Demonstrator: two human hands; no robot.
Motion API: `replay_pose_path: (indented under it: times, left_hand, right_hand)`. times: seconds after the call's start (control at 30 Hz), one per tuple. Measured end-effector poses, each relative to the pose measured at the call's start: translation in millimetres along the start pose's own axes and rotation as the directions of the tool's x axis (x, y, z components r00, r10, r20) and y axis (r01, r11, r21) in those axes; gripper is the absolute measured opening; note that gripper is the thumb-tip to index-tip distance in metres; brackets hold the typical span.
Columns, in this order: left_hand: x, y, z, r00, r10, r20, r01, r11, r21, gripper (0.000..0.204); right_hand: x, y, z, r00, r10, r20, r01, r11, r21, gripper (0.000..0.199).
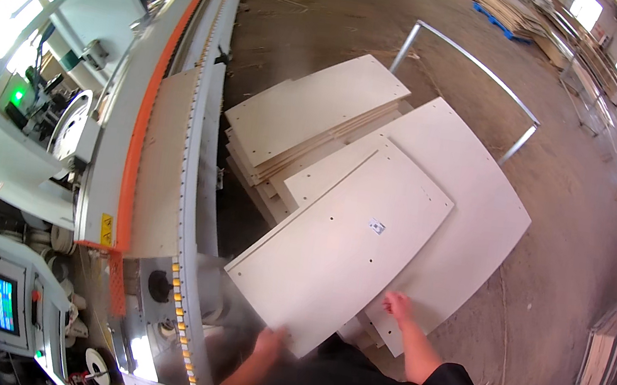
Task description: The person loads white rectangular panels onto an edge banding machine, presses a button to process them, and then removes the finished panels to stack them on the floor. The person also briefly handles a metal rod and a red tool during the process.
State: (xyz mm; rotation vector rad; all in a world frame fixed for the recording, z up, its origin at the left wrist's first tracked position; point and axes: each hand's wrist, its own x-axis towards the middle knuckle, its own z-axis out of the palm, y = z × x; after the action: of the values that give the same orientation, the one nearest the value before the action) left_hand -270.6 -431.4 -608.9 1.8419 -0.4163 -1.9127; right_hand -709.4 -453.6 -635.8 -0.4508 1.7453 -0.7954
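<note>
A cream rectangular panel (pixel 349 237) with drilled holes, a small label and a groove along its far-left side lies slanted over a larger panel (pixel 469 214). My left hand (pixel 272 341), slightly blurred, is closed at the upper panel's near edge, by its corner; the fingers partly merge with the board. Just off that panel's right edge, my right hand (pixel 398 307) hovers above the larger panel with its fingers curled in. Nothing shows in the right hand. Whether it touches the board beneath cannot be made out.
A stack of similar panels (pixel 315 112) lies behind, beside a long edge-working machine (pixel 132 169) on the left. Its control screen (pixel 1 302) is lit. A metal frame rail (pixel 481 66) rises past the boards. More boards (pixel 597 371) stand at the right.
</note>
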Motion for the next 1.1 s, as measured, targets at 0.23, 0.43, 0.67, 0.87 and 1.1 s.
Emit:
replay_pose_path:
  times: [0.23,0.43,0.67,0.87,1.1]
  left_hand:
    - [-138,38,-51,0.971,0.096,-0.22,-0.168,0.925,-0.341,0.016]
    - [-152,-16,-111,0.704,0.236,-0.67,-0.422,0.897,-0.127,0.045]
    - [-200,-65,-155,0.633,0.063,-0.772,-0.5,0.795,-0.345,0.039]
    - [-223,-193,-207,0.415,0.045,-0.909,-0.514,0.836,-0.193,0.039]
    - [-267,-286,-236,0.454,-0.217,-0.864,-0.695,0.52,-0.496,0.034]
  right_hand:
    - [8,-14,1,0.99,0.127,-0.061,-0.082,0.871,0.485,0.076]
    - [-22,-22,80,0.987,0.13,0.093,-0.16,0.81,0.564,0.067]
    - [-60,-3,141,0.984,0.175,0.034,-0.172,0.874,0.455,0.052]
    - [-126,3,193,0.978,0.135,0.16,-0.179,0.936,0.303,0.044]
    - [-168,10,275,0.919,0.073,0.387,-0.053,0.997,-0.061,0.038]
